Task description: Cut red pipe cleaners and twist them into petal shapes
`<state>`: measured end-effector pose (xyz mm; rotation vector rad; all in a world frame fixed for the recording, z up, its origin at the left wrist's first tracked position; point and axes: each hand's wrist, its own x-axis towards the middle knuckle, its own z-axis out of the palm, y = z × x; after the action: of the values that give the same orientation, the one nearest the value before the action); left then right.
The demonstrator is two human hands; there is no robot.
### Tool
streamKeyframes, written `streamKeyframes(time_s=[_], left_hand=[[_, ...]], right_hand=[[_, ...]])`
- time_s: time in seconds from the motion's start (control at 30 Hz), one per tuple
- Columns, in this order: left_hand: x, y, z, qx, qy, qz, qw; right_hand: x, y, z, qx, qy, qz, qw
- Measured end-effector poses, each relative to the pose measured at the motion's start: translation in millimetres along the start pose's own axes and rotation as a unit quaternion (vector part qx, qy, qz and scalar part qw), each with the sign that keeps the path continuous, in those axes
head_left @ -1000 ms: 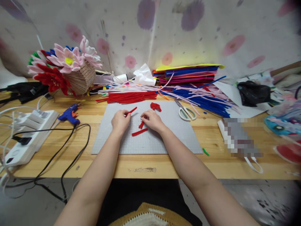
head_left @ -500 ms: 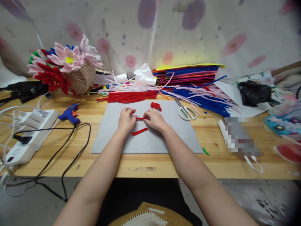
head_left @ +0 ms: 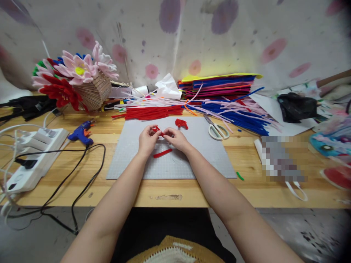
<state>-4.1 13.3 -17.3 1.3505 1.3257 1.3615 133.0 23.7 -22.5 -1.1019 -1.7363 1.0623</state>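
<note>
Over the grey cutting mat [head_left: 192, 160], my left hand [head_left: 147, 139] and my right hand [head_left: 177, 138] meet fingertip to fingertip. Both pinch short red pipe cleaner pieces [head_left: 159, 131] between them. Another short red piece [head_left: 162, 153] lies flat on the mat just below my hands. A small twisted red shape [head_left: 181, 124] rests on the mat behind my right hand. A bundle of long red pipe cleaners [head_left: 153, 112] lies along the mat's far edge.
Scissors [head_left: 218, 130] lie at the mat's right rear corner beside blue and pink pipe cleaners [head_left: 241, 113]. A blue glue gun [head_left: 80, 133], its black cable [head_left: 82, 171] and a white power strip [head_left: 33, 157] are to the left. A basket of pipe cleaner flowers [head_left: 93, 93] stands back left.
My hands came together from apart. The red pieces each hand held have been lifted off the mat and brought together between the fingertips.
</note>
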Motion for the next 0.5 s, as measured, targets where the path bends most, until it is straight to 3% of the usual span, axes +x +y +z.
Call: streamKeyframes(time_s=[0.17, 0.5], left_hand=[[-4.8, 7.6, -4.7, 0.158, -0.004, 0.092, 0.983], [-6.2, 10.2, -4.1, 0.042, 0.027, 0.074, 0.996]], right_hand=[[-2.1, -0.5, -1.3, -0.076, 0.018, -0.019, 0.997], [5.0, 4.7, -2.1, 0.072, 0.106, 0.031, 0.991]])
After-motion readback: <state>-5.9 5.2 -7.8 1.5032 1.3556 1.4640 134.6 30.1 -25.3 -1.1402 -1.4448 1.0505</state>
